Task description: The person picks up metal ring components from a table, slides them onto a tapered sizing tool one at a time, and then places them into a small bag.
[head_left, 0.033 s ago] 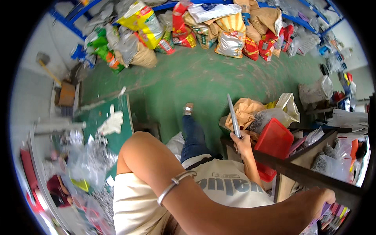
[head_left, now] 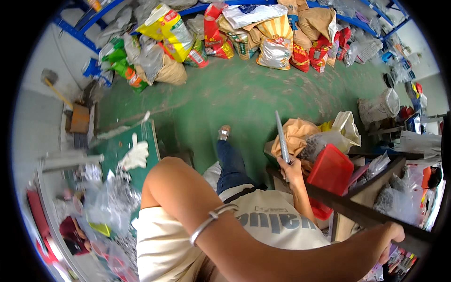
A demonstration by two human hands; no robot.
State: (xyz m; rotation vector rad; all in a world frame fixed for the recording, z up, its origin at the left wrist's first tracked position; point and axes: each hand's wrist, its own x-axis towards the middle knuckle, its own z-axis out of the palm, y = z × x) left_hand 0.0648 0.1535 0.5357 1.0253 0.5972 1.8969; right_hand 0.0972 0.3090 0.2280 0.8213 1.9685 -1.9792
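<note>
My right hand (head_left: pixel 292 172) grips a grey tapered metal rod (head_left: pixel 283 137) by its lower end. The rod points away from me, its thin tip over the green floor, and fine marks run along it. My left arm, with a silver bangle (head_left: pixel 211 220) on it, crosses in front of my body to the right. At its end my left hand (head_left: pixel 390 235) is curled at the dark bench edge (head_left: pixel 376 209), above small purple and coloured items (head_left: pixel 405 259). What its fingers hold, if anything, is hidden. Beside my right hand a red plastic tray (head_left: pixel 332 169) leans at a tilt.
Crumpled brown paper (head_left: pixel 296 135) and a plastic bag of grey pieces (head_left: pixel 319 144) lie beyond the tray. On the left, a white glove (head_left: pixel 134 155) rests on a green table (head_left: pixel 112 145). Filled sacks (head_left: pixel 275 44) line a blue rack. A white bucket-like sack (head_left: pixel 379 107) stands at right.
The whole view has shifted slightly. My left hand's fingers have curled a little further down at the bench edge; the rod's tip has moved slightly right.
</note>
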